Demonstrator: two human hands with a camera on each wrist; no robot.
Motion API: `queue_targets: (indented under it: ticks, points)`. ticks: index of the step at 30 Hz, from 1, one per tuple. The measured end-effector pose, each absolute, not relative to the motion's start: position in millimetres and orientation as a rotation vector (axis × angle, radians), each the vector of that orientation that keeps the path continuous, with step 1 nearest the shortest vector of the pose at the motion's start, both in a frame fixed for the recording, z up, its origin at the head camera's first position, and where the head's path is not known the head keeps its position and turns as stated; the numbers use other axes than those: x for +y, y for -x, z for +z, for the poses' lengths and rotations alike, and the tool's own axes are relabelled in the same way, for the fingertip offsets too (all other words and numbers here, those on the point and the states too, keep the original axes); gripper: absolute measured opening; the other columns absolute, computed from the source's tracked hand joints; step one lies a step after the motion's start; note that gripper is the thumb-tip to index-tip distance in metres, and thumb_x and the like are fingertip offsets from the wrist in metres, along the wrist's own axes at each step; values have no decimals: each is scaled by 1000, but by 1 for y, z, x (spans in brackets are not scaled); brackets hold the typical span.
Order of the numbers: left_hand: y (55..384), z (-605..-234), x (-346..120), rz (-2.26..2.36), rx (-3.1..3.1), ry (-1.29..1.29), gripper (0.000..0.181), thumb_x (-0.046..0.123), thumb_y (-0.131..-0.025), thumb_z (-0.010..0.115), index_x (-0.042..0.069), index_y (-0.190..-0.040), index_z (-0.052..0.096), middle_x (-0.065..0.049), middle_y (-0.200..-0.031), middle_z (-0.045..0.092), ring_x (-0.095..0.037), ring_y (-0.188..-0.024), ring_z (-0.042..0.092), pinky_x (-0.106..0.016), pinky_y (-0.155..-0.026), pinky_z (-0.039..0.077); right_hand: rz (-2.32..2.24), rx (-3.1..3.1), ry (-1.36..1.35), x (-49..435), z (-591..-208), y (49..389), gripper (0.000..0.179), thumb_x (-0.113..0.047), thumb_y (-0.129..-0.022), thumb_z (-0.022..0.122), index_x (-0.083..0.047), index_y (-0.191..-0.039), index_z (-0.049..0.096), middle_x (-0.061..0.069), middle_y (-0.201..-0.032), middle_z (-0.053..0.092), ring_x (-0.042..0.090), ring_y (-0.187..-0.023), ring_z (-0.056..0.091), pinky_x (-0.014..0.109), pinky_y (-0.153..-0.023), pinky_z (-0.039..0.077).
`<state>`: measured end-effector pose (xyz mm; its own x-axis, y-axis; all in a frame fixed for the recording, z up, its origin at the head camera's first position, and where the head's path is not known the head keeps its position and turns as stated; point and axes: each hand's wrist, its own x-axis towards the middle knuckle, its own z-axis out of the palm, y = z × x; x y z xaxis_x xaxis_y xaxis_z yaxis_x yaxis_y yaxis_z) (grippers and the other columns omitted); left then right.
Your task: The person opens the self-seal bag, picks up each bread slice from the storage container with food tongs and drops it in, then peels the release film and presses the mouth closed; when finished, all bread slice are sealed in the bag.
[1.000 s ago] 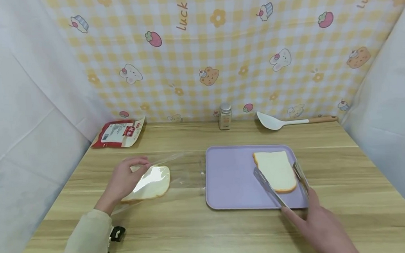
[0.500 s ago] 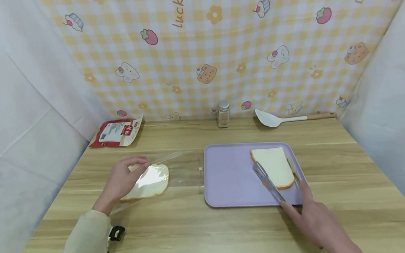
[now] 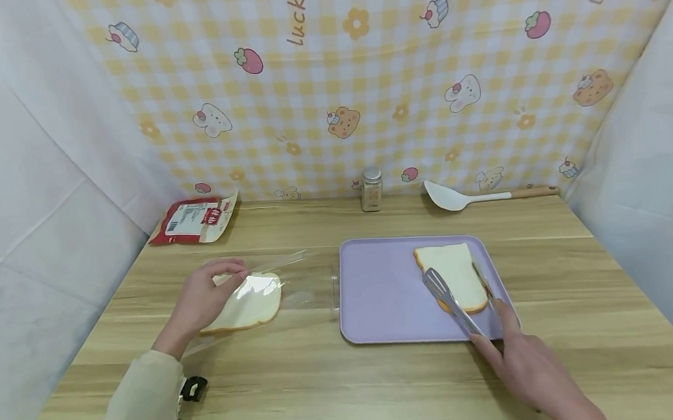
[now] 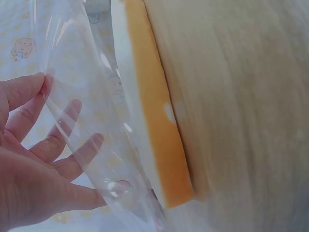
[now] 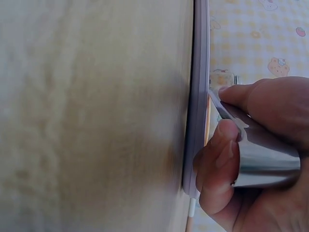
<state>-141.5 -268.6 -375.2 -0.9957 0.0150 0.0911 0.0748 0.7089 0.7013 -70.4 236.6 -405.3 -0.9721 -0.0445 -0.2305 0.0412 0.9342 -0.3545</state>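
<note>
My left hand (image 3: 209, 297) pinches the upper edge of a clear plastic bag (image 4: 72, 53) between thumb and fingertips, holding it lifted. Inside or under that film lies a slice of bread (image 3: 255, 307), its brown crust turned to the left wrist camera. My right hand (image 3: 523, 363) grips metal tongs (image 3: 451, 303), whose spread arms reach over a second bread slice (image 3: 452, 273) on a lilac tray (image 3: 378, 298). The slotted tip lies at the slice's left side, the other arm along its right edge. In the right wrist view the fingers curl round the tongs' bend (image 5: 270, 159).
Along the back stand a red and white packet (image 3: 196, 220), a small shaker jar (image 3: 371, 190) and a white spatula (image 3: 459, 198) with a wooden handle. A patterned cloth (image 3: 304, 88) hangs behind the wooden table (image 3: 326, 393), with white sheets at both sides.
The tongs have moved slightly up and left with my right hand, and their arms have come closer around the slice. My left hand keeps its pinch on the bag.
</note>
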Motion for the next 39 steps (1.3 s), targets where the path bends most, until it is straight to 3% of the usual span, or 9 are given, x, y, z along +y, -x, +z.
queue_targets:
  ticks: [7,16,23,26,28,33,39]
  points:
    - [142,-375,-268,-1171,-2837,68,24,18,-107,63,1,-118,77,-23,-141,66,-46,-141,52,-67,-117,38,-536,2870,27,236,-405,69,89,-58,-108,49,0,-162,7,32,-100,71,32,-85,69,50,-72,55]
    - [142,-375,-268,-1179,-2831,59,24,18,-107,63,2,-118,77,-23,-142,65,-45,-142,51,-66,-118,37,-528,2880,36,237,-404,71,87,-55,-109,50,0,-161,8,27,-95,71,28,-78,63,44,-69,52]
    - [143,-375,-268,-1175,-2827,71,23,19,-107,63,3,-117,77,-21,-140,67,-44,-141,53,-66,-117,39,-575,2825,18,241,-407,72,97,-62,-107,48,3,-162,1,41,-113,67,35,-93,68,50,-77,56]
    - [143,-376,-269,-1177,-2826,75,23,19,-107,63,2,-117,77,-22,-140,67,-45,-141,53,-66,-116,39,-617,2782,-21,243,-406,74,111,-71,-103,46,5,-163,-7,51,-128,56,42,-104,68,51,-81,57]
    - [143,-376,-269,-1180,-2822,77,23,18,-107,63,2,-116,77,-22,-140,66,-45,-140,53,-66,-116,39,-633,2747,-62,243,-404,76,119,-77,-100,46,5,-163,-11,54,-135,48,41,-104,67,47,-78,57]
    - [143,-377,-271,-1192,-2813,81,23,18,-107,64,2,-116,77,-22,-140,67,-44,-139,54,-65,-117,39,-588,2710,-108,241,-402,77,129,-82,-97,45,10,-160,-19,52,-132,52,35,-92,66,40,-69,55]
    - [141,-379,-275,-1199,-2807,92,24,20,-107,64,2,-116,77,-22,-139,67,-44,-139,55,-67,-116,40,-527,2756,-53,238,-406,75,120,-75,-102,42,10,-159,-21,43,-120,65,33,-89,67,43,-68,54]
